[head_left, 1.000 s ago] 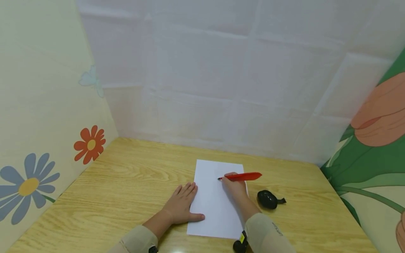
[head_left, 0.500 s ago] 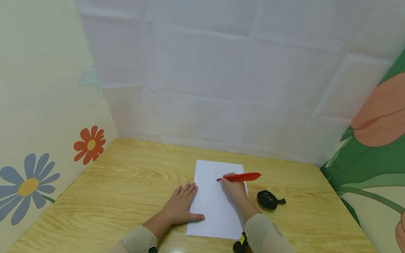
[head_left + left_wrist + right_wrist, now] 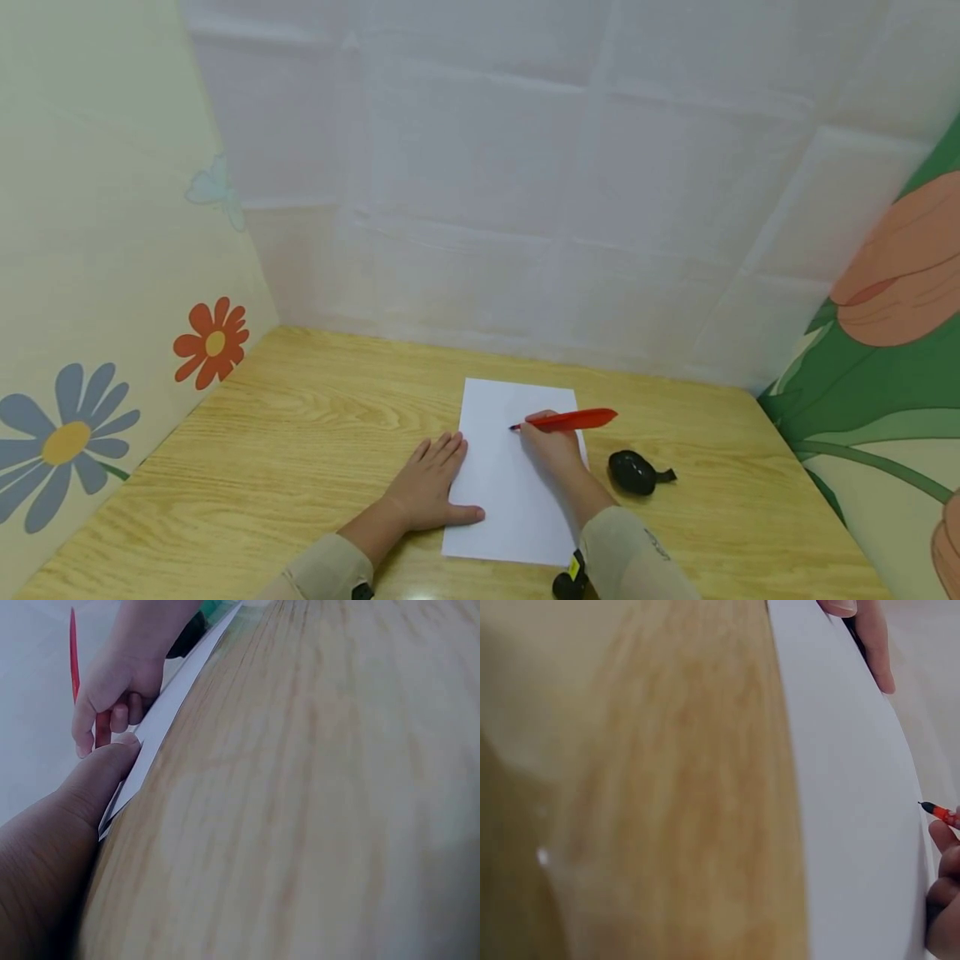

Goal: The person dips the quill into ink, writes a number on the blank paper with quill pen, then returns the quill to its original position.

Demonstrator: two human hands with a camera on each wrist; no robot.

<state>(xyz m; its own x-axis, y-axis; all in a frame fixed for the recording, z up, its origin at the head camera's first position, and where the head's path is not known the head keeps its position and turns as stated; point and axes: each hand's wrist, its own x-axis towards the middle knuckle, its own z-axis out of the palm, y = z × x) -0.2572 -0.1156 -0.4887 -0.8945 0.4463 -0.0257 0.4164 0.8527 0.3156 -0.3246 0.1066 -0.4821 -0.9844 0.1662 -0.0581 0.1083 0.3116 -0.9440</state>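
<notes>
wooden table [image 3: 300, 450] — white sheet [image 3: 502, 492], flowered side walls [image 3: 90, 275], white backdrop [image 3: 525, 183]

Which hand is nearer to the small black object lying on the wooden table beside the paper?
Right. The right hand, holding the red pen, rests on the white paper sheet just left of the small black object; the left hand lies flat across the sheet's far-left edge.

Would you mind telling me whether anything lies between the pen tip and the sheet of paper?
Nothing visible does. The right hand grips the red pen, its tip over bare white paper. The left hand rests at the sheet's left edge, clear of the tip.
</notes>
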